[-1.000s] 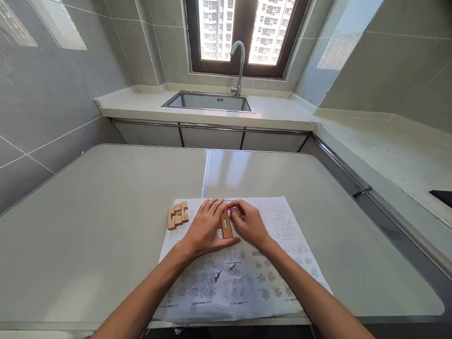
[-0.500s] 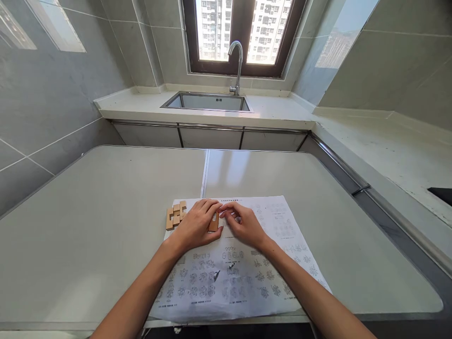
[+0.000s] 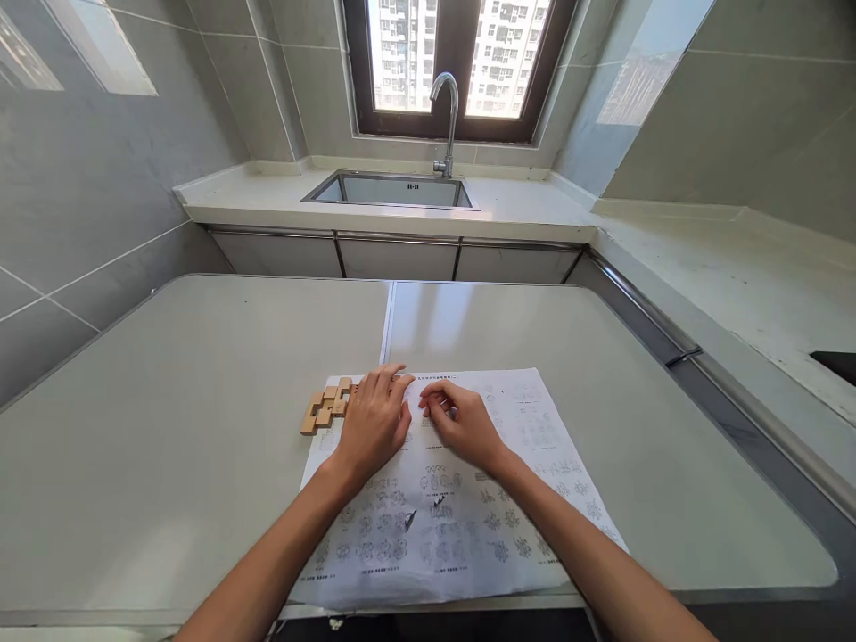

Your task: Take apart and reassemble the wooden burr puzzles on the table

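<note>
Paper [image 3: 461,522], printed with rows of small diagrams, is lying on a pale table [image 3: 147,419] close to its near edge. Two bare forearms [image 3: 267,548] are crossing over it from below, one along each side.

The left hand [image 3: 374,410] is resting palm down towards the sheet's upper left — its fingers are stretching forward, slightly bent and lying close together, with the thumb set a little apart. Whether they are pinching anything underneath cannot be told, since the back of the hand is hiding it. A bit of darker brown wood [image 3: 354,391] is peeking out at that hand's left side. Light wooden blocks [image 3: 325,410], notched and touching one another, are sitting just left of the hand, at the sheet's upper left corner and partly over its edge.

The right hand [image 3: 463,423] is staying apart from the left, its fingers curling inward and the thumb and forefinger tips coming close together; whether they are holding something small cannot be made out.

Farther off, a white counter [image 3: 244,198] is running beneath the tiled wall, and a steel sink [image 3: 394,189] is sitting in it. A curved tap [image 3: 453,125] is rising behind the basin — beyond it, a dark-framed window [image 3: 458,67] is showing tall buildings [image 3: 508,58] outside.
</note>
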`<state>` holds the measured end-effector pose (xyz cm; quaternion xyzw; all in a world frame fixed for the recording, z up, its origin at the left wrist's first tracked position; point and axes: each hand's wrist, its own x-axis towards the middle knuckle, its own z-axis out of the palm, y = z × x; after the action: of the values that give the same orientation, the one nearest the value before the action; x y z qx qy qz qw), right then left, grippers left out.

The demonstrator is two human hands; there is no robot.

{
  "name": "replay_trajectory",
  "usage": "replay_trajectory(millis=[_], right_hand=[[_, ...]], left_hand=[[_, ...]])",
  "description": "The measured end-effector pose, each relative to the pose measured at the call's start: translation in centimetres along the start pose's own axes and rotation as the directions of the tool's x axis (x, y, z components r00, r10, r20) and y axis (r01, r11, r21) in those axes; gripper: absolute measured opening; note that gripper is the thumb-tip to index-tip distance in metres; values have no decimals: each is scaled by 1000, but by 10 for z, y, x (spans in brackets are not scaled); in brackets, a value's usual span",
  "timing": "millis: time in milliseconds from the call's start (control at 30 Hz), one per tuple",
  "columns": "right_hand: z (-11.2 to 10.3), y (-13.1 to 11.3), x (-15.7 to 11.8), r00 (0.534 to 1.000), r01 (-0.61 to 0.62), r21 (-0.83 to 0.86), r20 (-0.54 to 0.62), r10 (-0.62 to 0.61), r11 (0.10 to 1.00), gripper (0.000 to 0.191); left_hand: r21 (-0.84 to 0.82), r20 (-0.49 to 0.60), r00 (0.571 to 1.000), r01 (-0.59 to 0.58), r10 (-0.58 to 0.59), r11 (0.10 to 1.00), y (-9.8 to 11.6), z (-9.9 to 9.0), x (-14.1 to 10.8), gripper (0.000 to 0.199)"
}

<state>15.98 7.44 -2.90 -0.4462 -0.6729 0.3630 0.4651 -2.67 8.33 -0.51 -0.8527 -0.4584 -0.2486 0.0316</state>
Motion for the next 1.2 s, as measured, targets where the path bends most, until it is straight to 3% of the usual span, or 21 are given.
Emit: replay_trajectory(millis=[133, 267, 433, 533, 633, 733, 933, 1200], right_hand=[[0, 0, 0, 999, 44, -125, 1, -45, 991, 16], [1, 3, -4, 999, 37, -277, 8, -36, 960, 24], [3, 9, -8, 996, 62, -432, 85, -27, 900, 32], [4, 13, -8, 996, 65, -463, 91, -25, 884, 27], [3, 16, -6, 996, 54, -447, 86, -17, 893, 23], [0, 17, -6, 997, 57, -432, 77, -26, 900, 21], [-1, 15, -6, 998, 41, -427, 62, -16, 903, 20], [1, 12, -8, 994, 69, -453, 106, -24, 889, 24]], left_hand=[[-195, -26, 997, -81, 78, 977, 8, 1, -1, 45], [-395, 10, 982, -170, 190, 903, 17, 0, -4, 67], [-594, 155, 957, -107, 244, 797, 27, -11, -3, 93], [-674, 196, 956, -32, 220, 738, 36, -11, 6, 77], [-657, 201, 974, 54, 105, 752, 47, -2, 21, 43], [-629, 204, 978, 100, 39, 771, 57, 10, 33, 28], [-620, 150, 987, 138, -56, 772, 62, 23, 32, 22], [-620, 162, 985, 146, -56, 770, 58, 20, 26, 24]])
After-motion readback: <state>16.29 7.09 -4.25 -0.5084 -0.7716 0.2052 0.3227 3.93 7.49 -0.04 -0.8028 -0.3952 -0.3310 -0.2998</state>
